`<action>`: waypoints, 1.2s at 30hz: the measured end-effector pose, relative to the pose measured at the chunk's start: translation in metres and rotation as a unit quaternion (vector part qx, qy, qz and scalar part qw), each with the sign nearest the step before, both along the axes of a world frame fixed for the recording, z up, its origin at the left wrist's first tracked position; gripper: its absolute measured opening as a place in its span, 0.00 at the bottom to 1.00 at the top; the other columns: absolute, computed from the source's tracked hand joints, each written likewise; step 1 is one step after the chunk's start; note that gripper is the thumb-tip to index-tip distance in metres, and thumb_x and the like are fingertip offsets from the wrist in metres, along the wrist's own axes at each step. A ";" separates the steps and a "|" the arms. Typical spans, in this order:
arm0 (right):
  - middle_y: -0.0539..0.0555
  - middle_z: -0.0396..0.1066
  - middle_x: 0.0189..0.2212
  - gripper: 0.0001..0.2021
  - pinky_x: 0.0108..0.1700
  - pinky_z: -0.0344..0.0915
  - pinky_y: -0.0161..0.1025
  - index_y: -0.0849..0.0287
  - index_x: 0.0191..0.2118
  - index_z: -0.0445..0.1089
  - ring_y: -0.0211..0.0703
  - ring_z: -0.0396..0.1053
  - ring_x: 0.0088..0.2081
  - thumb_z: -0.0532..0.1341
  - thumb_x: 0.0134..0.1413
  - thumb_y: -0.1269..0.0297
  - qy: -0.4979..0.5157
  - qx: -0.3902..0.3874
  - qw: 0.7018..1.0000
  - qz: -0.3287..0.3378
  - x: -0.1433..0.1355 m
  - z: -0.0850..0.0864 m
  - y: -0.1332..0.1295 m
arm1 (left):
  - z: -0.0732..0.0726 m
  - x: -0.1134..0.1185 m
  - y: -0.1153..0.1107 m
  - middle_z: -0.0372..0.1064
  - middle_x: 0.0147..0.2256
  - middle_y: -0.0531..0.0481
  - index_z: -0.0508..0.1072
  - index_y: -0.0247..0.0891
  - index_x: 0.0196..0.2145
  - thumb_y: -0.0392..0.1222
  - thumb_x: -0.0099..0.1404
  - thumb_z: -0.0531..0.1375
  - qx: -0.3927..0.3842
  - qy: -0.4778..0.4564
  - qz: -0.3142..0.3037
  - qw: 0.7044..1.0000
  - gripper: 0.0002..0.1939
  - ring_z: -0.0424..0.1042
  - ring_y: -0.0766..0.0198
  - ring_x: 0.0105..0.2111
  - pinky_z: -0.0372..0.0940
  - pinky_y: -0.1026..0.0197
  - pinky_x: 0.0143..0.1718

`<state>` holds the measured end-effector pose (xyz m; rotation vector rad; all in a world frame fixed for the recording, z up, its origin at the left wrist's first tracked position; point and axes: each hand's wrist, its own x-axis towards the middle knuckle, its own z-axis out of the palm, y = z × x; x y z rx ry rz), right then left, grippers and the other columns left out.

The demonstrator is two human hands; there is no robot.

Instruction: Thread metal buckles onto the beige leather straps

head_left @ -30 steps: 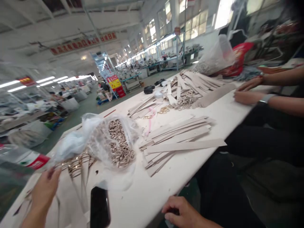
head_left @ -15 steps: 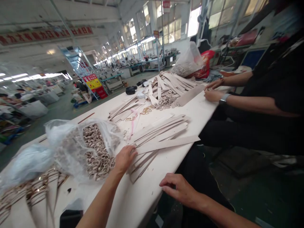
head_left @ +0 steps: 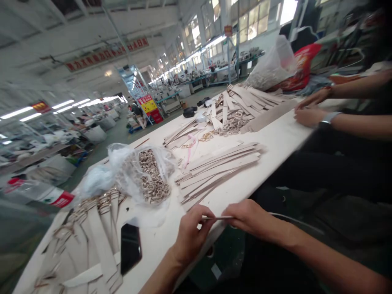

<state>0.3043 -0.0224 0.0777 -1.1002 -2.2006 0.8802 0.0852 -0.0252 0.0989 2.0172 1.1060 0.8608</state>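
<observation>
A pale beige strap (head_left: 224, 217), seen nearly edge-on, stretches between my two hands at the table's near edge. My left hand (head_left: 194, 228) pinches one end between thumb and fingers. My right hand (head_left: 249, 218) is closed on the strap a short way along, and a thin pale length trails out behind the right wrist. Just beyond the hands lies a pile of similar flat straps (head_left: 219, 171) on the white table (head_left: 245, 190). Left of that pile, a clear plastic bag (head_left: 128, 173) lies open, full of small beige loops (head_left: 153, 179).
Straps with gold buckles (head_left: 98, 232) and a black phone (head_left: 130, 247) lie at the near left. A bottle (head_left: 39, 192) stands at the left edge. Farther back are more straps (head_left: 257, 102), and a co-worker's hands (head_left: 310, 108) are at the right.
The top strap has left the pile and is now between both my hands. My left hand came back toward me and met my right. The view has swung left.
</observation>
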 end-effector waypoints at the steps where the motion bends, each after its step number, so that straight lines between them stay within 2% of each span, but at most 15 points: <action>1: 0.53 0.70 0.24 0.12 0.31 0.66 0.35 0.60 0.33 0.72 0.40 0.69 0.27 0.55 0.58 0.59 0.033 -0.097 0.994 0.041 0.002 0.001 -0.007 | 0.002 0.004 -0.011 0.69 0.29 0.50 0.70 0.39 0.33 0.42 0.60 0.59 -0.078 -0.066 0.019 0.995 0.05 0.69 0.64 0.28 0.65 0.63 0.30; 3: 0.50 0.67 0.20 0.17 0.21 0.61 0.30 0.60 0.35 0.70 0.35 0.65 0.19 0.54 0.57 0.51 0.126 -0.304 0.938 0.111 0.006 -0.004 -0.022 | 0.000 0.010 -0.026 0.69 0.29 0.51 0.70 0.39 0.37 0.45 0.57 0.62 -0.235 -0.196 0.016 0.952 0.12 0.67 0.67 0.23 0.63 0.64 0.25; 5: 0.49 0.65 0.17 0.22 0.15 0.55 0.27 0.62 0.35 0.68 0.32 0.59 0.14 0.54 0.54 0.45 0.211 -0.462 0.848 0.148 0.004 -0.019 -0.037 | -0.006 0.012 -0.033 0.71 0.34 0.49 0.70 0.39 0.42 0.45 0.52 0.66 -0.326 -0.269 -0.027 0.906 0.20 0.67 0.66 0.25 0.63 0.65 0.26; 7: 0.47 0.63 0.15 0.24 0.12 0.51 0.26 0.63 0.33 0.67 0.30 0.55 0.11 0.56 0.51 0.41 0.265 -0.536 0.787 0.150 -0.003 -0.039 -0.049 | -0.015 0.012 -0.035 0.72 0.39 0.47 0.73 0.37 0.43 0.43 0.47 0.69 -0.344 -0.280 -0.055 0.894 0.25 0.68 0.64 0.30 0.63 0.65 0.30; 10: 0.48 0.64 0.15 0.26 0.12 0.50 0.26 0.63 0.33 0.67 0.29 0.55 0.10 0.56 0.49 0.40 0.295 -0.561 0.761 0.138 -0.018 -0.061 -0.055 | -0.030 0.011 -0.032 0.71 0.33 0.48 0.75 0.34 0.38 0.43 0.46 0.69 -0.336 -0.268 -0.045 0.902 0.20 0.65 0.66 0.29 0.59 0.67 0.30; 14: 0.51 0.69 0.23 0.22 0.20 0.57 0.26 0.63 0.34 0.67 0.32 0.64 0.19 0.64 0.44 0.47 0.303 -0.501 0.804 0.101 -0.038 -0.059 -0.045 | -0.051 0.009 -0.028 0.68 0.25 0.50 0.73 0.33 0.27 0.46 0.52 0.65 -0.304 -0.277 0.059 0.910 0.12 0.62 0.67 0.25 0.57 0.65 0.28; 16: 0.50 0.68 0.24 0.21 0.22 0.58 0.28 0.63 0.36 0.68 0.33 0.64 0.20 0.66 0.41 0.52 0.293 -0.456 0.839 0.054 -0.046 -0.053 -0.036 | -0.060 0.010 -0.026 0.66 0.23 0.51 0.72 0.33 0.25 0.46 0.52 0.65 -0.294 -0.281 0.107 0.907 0.12 0.61 0.67 0.25 0.57 0.65 0.29; 18: 0.49 0.67 0.24 0.17 0.23 0.59 0.30 0.62 0.37 0.69 0.35 0.63 0.21 0.63 0.44 0.54 0.251 -0.395 0.884 -0.005 -0.053 -0.050 -0.029 | -0.067 0.013 -0.025 0.64 0.21 0.53 0.71 0.34 0.25 0.46 0.52 0.66 -0.298 -0.287 0.141 0.900 0.12 0.61 0.67 0.24 0.57 0.65 0.28; 21: 0.52 0.70 0.28 0.11 0.31 0.62 0.34 0.61 0.34 0.71 0.41 0.67 0.30 0.57 0.52 0.58 0.167 -0.263 0.948 -0.062 -0.061 -0.052 -0.023 | -0.077 0.017 -0.021 0.62 0.20 0.55 0.70 0.34 0.25 0.46 0.53 0.65 -0.296 -0.307 0.174 0.888 0.12 0.59 0.69 0.22 0.57 0.65 0.27; 23: 0.54 0.71 0.31 0.12 0.37 0.62 0.36 0.59 0.34 0.71 0.44 0.68 0.34 0.54 0.56 0.58 0.133 -0.196 0.969 -0.070 -0.063 -0.057 -0.019 | -0.083 0.016 -0.015 0.63 0.20 0.55 0.70 0.34 0.26 0.46 0.53 0.65 -0.301 -0.318 0.176 0.881 0.12 0.60 0.70 0.23 0.57 0.66 0.27; 25: 0.55 0.72 0.32 0.15 0.39 0.62 0.37 0.58 0.34 0.71 0.45 0.68 0.34 0.51 0.59 0.56 0.113 -0.164 0.977 -0.073 -0.063 -0.061 -0.011 | -0.085 0.005 -0.004 0.68 0.26 0.52 0.72 0.34 0.31 0.45 0.53 0.66 -0.320 -0.327 0.154 0.876 0.12 0.64 0.68 0.26 0.60 0.65 0.30; 28: 0.55 0.72 0.32 0.18 0.39 0.61 0.37 0.57 0.35 0.71 0.45 0.68 0.35 0.48 0.61 0.54 0.097 -0.136 0.982 -0.089 -0.062 -0.060 0.014 | -0.074 -0.038 0.030 0.71 0.39 0.45 0.71 0.37 0.44 0.47 0.56 0.63 -0.290 -0.309 0.152 0.893 0.19 0.69 0.63 0.35 0.65 0.61 0.35; 30: 0.54 0.71 0.30 0.19 0.37 0.61 0.37 0.58 0.34 0.70 0.44 0.67 0.33 0.47 0.61 0.54 0.090 -0.119 0.984 -0.096 -0.062 -0.056 0.038 | -0.060 -0.081 0.062 0.70 0.43 0.44 0.71 0.37 0.45 0.49 0.60 0.58 -0.195 -0.256 0.240 0.916 0.18 0.69 0.63 0.36 0.66 0.60 0.36; 33: 0.53 0.70 0.28 0.18 0.36 0.60 0.36 0.58 0.32 0.70 0.43 0.66 0.32 0.48 0.61 0.54 0.100 -0.114 0.986 -0.071 -0.069 -0.056 0.073 | -0.038 -0.145 0.113 0.71 0.42 0.45 0.73 0.37 0.43 0.50 0.62 0.56 -0.019 -0.065 0.366 0.928 0.17 0.69 0.61 0.37 0.65 0.58 0.41; 36: 0.52 0.68 0.24 0.19 0.33 0.59 0.34 0.58 0.30 0.69 0.41 0.65 0.29 0.47 0.61 0.53 0.114 -0.160 0.980 -0.041 -0.077 -0.066 0.094 | -0.030 -0.180 0.152 0.70 0.43 0.46 0.73 0.39 0.43 0.47 0.64 0.54 0.083 0.143 0.343 0.925 0.15 0.68 0.58 0.43 0.63 0.57 0.46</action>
